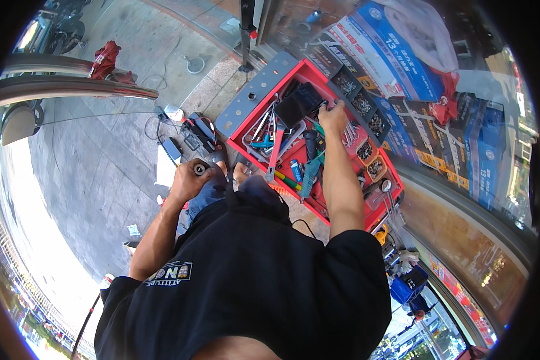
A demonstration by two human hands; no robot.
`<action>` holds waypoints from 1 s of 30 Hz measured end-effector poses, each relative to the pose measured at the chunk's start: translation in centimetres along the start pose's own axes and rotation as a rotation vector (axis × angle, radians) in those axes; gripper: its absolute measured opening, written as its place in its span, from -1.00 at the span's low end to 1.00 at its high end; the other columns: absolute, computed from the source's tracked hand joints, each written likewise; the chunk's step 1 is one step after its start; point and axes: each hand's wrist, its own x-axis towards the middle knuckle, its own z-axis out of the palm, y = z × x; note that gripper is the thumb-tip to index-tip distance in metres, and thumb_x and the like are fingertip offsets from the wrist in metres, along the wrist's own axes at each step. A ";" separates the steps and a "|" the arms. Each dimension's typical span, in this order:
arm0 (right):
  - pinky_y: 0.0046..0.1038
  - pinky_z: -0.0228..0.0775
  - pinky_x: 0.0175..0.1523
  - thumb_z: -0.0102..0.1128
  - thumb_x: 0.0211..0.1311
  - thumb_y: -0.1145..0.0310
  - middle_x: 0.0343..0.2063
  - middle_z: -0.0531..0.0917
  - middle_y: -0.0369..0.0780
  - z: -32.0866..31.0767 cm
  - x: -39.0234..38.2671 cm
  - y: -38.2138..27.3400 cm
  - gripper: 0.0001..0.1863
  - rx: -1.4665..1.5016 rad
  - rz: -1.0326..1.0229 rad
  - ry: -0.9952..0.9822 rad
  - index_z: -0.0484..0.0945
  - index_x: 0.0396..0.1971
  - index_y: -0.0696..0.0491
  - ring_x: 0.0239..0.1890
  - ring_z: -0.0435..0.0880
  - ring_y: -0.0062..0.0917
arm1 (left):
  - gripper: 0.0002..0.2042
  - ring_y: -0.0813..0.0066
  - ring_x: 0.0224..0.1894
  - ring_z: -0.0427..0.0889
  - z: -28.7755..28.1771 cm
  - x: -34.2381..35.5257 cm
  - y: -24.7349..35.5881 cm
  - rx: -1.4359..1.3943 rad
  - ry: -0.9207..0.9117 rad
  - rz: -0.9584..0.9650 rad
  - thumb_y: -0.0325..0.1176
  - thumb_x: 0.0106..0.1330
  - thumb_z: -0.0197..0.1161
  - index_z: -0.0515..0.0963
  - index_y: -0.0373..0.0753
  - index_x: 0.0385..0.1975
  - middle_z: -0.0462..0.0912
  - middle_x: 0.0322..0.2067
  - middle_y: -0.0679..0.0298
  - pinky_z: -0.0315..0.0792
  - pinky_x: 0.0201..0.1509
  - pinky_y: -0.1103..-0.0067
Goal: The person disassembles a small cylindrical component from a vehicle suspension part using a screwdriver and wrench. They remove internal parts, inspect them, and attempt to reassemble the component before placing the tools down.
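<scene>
My left hand (189,181) is closed around a small round metal part with a hole in its middle, like a socket (200,170). It is held over the paving, left of an open red tool drawer (241,133). My right hand (333,117) reaches into the far part of that drawer. Its fingers are closed at the right edge of a glossy black flat case (299,105), and the fingertips are partly hidden. Around the case lie spanners (263,123), a red-handled tool (275,155), a teal-handled tool (311,174) and a blue-and-white small box (296,170).
Small bins of screws (375,168) line the drawer's right side. A grey cabinet top (229,117) borders it on the left. Stacked blue and black boxes (396,54) stand behind glass. A black device with cables (197,133) lies on the ground near my feet.
</scene>
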 end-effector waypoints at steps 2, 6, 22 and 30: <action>-0.16 0.36 0.11 0.32 -0.02 0.07 -0.06 0.50 0.13 0.3 -1.3 -1.2 -0.32 0.066 0.026 0.083 0.35 0.07 0.10 -0.01 0.52 -0.01 | -0.69 0.31 -0.47 0.67 0.1 0.4 -0.1 -0.020 0.018 -0.013 -0.19 0.12 0.36 0.61 -0.38 -0.41 0.65 -0.54 0.05 0.51 -0.34 0.45; -0.04 0.15 0.27 0.34 -0.03 -0.05 0.23 0.20 0.06 2.8 -5.9 -7.1 -0.07 0.103 0.284 -0.100 0.08 0.29 0.01 0.22 0.27 0.04 | -0.68 0.35 -0.49 0.65 0.9 1.1 0.4 0.000 0.005 -0.048 -0.16 0.15 0.36 0.61 -0.38 -0.41 0.64 -0.55 0.07 0.49 -0.37 0.46; -0.08 0.14 0.27 0.35 -0.21 0.48 0.14 0.14 0.14 -2.0 -15.8 -5.8 -0.06 0.409 -0.294 -0.022 0.04 0.25 0.11 0.18 0.21 0.05 | -0.68 0.47 -0.54 0.58 -0.7 0.8 -1.6 -0.085 0.003 -0.075 -0.19 0.13 0.38 0.59 -0.40 -0.43 0.62 -0.60 0.14 0.45 -0.43 0.51; -0.04 0.13 0.26 0.43 -0.22 0.37 0.21 0.08 0.10 1.3 -18.7 -5.4 -0.05 0.071 -0.169 -0.211 0.09 0.25 -0.01 0.18 0.20 0.14 | -0.68 0.54 -0.60 0.53 -1.3 1.5 -0.9 -0.087 0.053 -0.034 -0.19 0.14 0.35 0.59 -0.41 -0.48 0.58 -0.66 0.21 0.42 -0.48 0.54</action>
